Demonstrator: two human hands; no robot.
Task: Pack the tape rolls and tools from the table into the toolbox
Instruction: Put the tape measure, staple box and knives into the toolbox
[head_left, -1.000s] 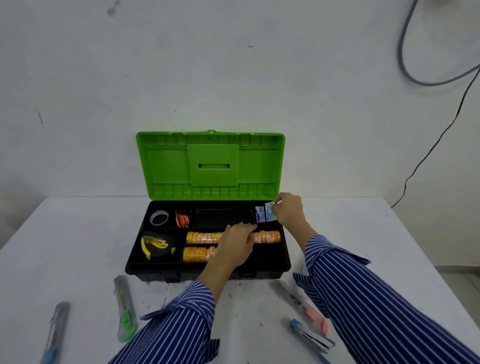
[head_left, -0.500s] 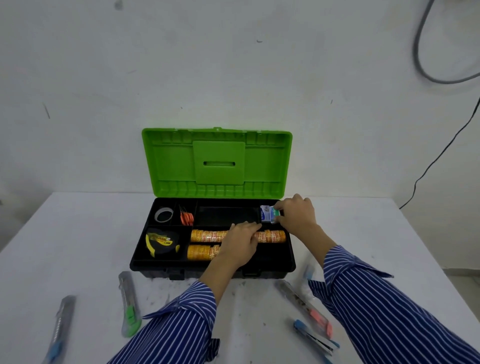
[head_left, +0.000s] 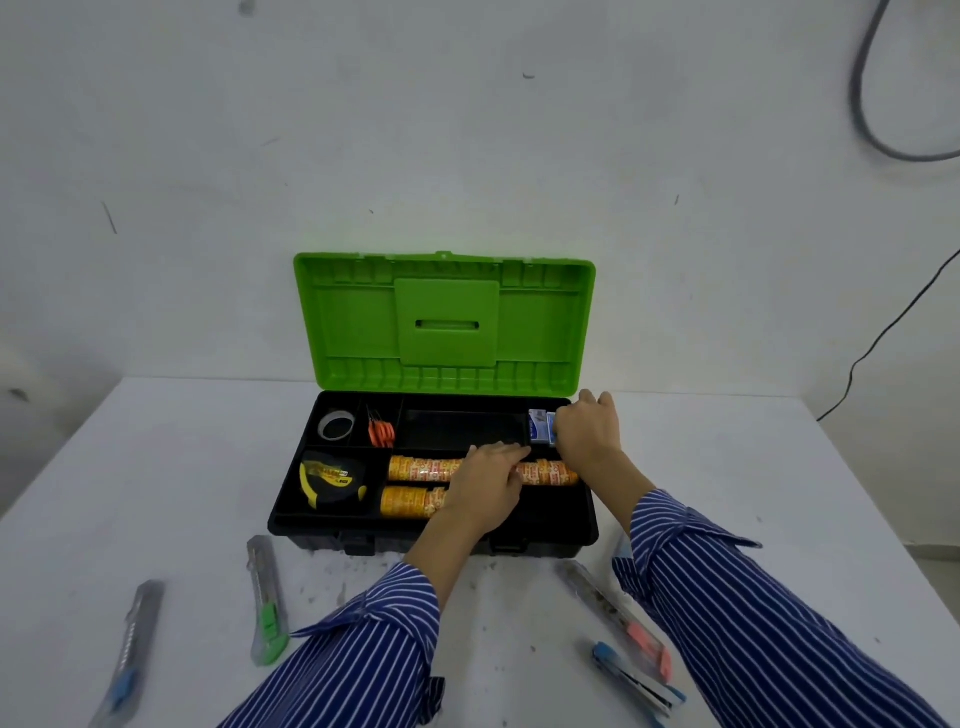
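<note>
White desk carries the open toolbox: left hand lies flat on its tape rolls, right hand pinches a small box at its back-right corner.

toolbox: open, green lid upright | orange tape rolls: two rows inside

1. Lighting is soft, even and rather dim, with a cool grey cast on the wall and table.
2. Shadows are faint and diffuse; no hard glare.
3. The green lid looks strongly saturated.
4. Wide-angle distortion bends the far table edge and stretches the near corners.
5. The near utility knives look soft and slightly blurred.
</note>
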